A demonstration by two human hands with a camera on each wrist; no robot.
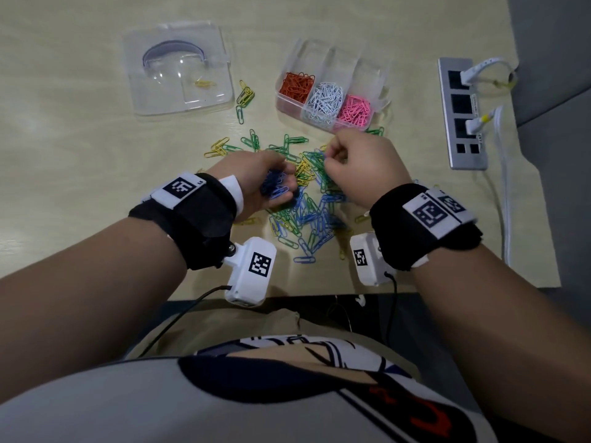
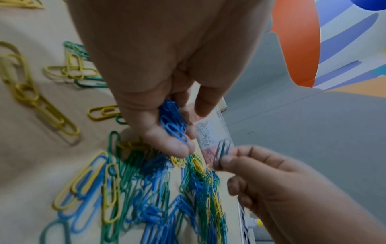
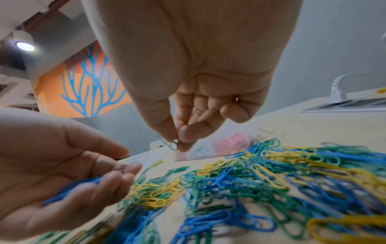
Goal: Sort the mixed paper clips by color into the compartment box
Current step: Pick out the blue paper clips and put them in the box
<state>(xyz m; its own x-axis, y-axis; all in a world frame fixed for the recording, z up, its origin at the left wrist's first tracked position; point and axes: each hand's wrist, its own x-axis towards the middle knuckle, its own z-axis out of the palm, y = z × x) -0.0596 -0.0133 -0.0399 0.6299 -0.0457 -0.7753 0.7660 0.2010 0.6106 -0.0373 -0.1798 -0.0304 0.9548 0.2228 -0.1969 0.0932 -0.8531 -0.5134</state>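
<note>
Markers (image 1: 181,188) on both wristbands carry no readable writing

An office: desk (image 1: 80,129) with a built-in socket strip (image 1: 462,113).

Pale desk (image 1: 80,139) — orange mural wall (image 3: 83,79)

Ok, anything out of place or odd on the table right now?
One oddity: yellow paper clips lie in the clear lid, not in the compartment box. A few yellow and green clips also sit apart from the main pile.
</note>
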